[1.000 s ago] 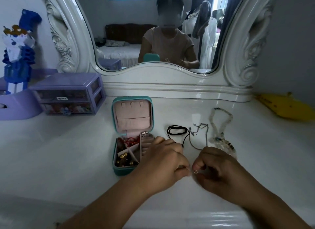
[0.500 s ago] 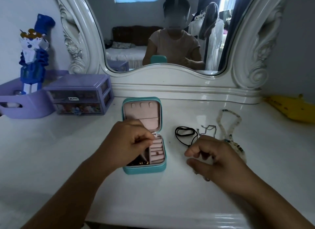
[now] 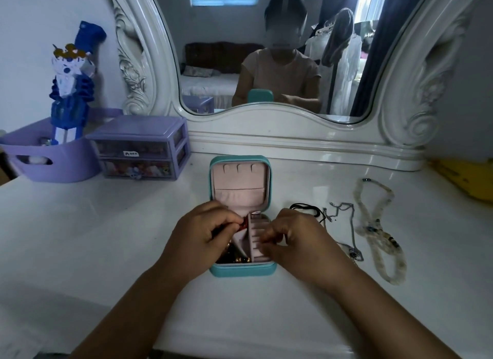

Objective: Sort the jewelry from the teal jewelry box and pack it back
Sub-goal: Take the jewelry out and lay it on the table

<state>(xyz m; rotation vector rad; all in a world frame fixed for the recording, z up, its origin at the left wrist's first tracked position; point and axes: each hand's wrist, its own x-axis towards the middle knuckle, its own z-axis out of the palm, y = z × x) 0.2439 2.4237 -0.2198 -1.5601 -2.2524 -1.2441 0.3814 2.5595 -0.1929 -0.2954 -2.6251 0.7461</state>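
1. teal jewelry box (image 3: 241, 270) sits open at the middle of the white vanity top (image 3: 106, 252), lid (image 3: 240, 182) standing up toward the mirror (image 3: 266, 51), pink lining showing.
2. left hand (image 3: 198, 241) is over the left half of the box base, fingers curled, thumb and forefinger pinched on a small red piece (image 3: 242, 223) at the top of the left compartment.
3. right hand (image 3: 298, 241) is at the right edge of the box, fingertips (image 3: 266, 237) bunched together against the pink ring-roll section (image 3: 257, 238); cannot tell whether anything is held in them.
4. dark and gold bits (image 3: 234, 257) lie in the lower left compartment, partly hidden by the left hand.
5. already out on the table, right of the box: black cord necklace (image 3: 306, 207) nearest, partly under the right hand; then a thin silver chain (image 3: 352, 225); then a pale beaded necklace (image 3: 378, 238) farthest right. all three lie flat, close to each other, not clearly overlapping.
6. left rear: purple two-drawer organizer (image 3: 141, 147) beside a purple basket (image 3: 61, 158) holding a blue and white figure (image 3: 70, 83).
7. a yellow object (image 3: 469, 179) is at the far right edge, cut off by the frame.
8. the mirror reflects the person seated, plus the back of the teal lid.
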